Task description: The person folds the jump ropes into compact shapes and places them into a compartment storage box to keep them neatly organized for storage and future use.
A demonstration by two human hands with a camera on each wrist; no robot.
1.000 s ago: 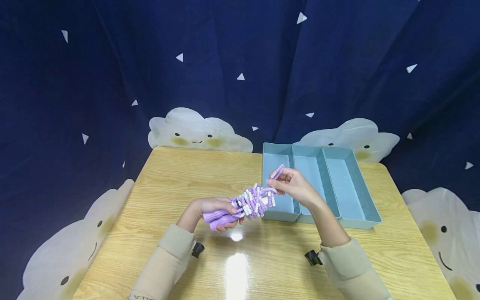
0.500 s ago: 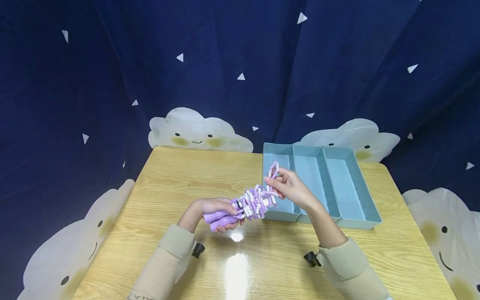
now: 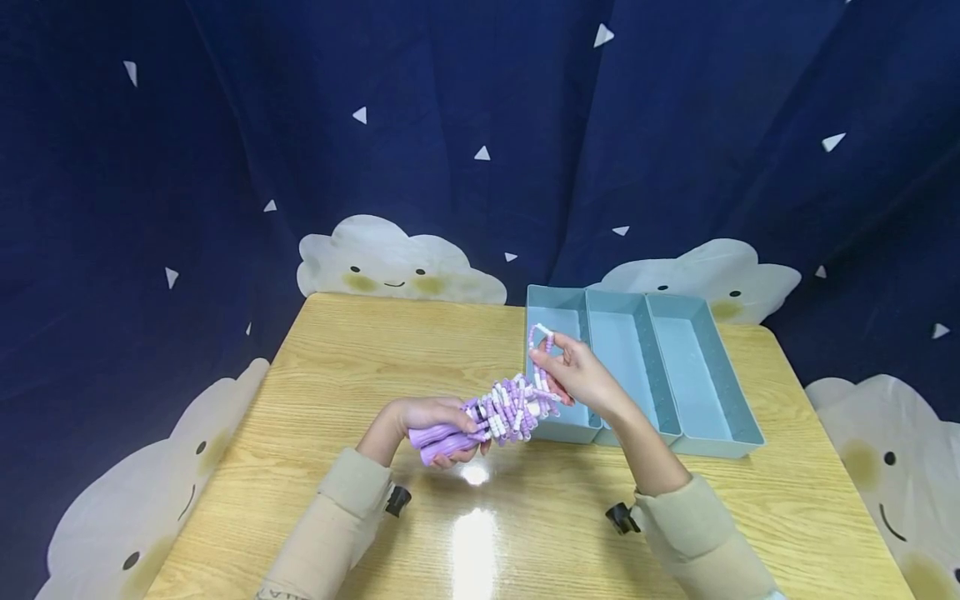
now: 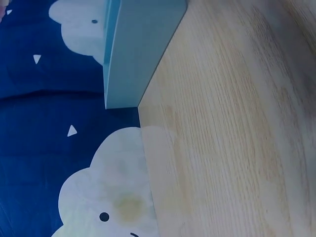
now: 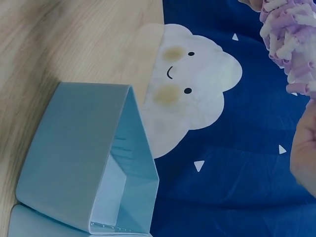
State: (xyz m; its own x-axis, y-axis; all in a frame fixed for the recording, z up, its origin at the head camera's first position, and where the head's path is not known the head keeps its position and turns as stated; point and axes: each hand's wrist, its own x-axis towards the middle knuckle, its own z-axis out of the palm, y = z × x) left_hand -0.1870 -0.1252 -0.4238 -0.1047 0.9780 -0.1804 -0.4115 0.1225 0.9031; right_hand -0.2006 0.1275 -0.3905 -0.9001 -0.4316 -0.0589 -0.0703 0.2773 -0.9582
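A beaded jump rope, purple and white, is bundled up above the table. My left hand grips its two purple handles and the near end of the bundle. At the far end my right hand pinches a free beaded loop between thumb and fingers, in front of the left blue bin. In the right wrist view, the bundle shows at the upper right, with part of my right hand below it. Neither hand shows clearly in the left wrist view.
Three light blue bins stand side by side at the back right of the wooden table. A dark blue curtain with white clouds hangs behind. Black wrist mounts stick out at both sleeves.
The beaded loop at my right hand has opened wider and tipped leftward, and its fingers have shifted slightly left along it. My left hand stays nearly still on the handles.
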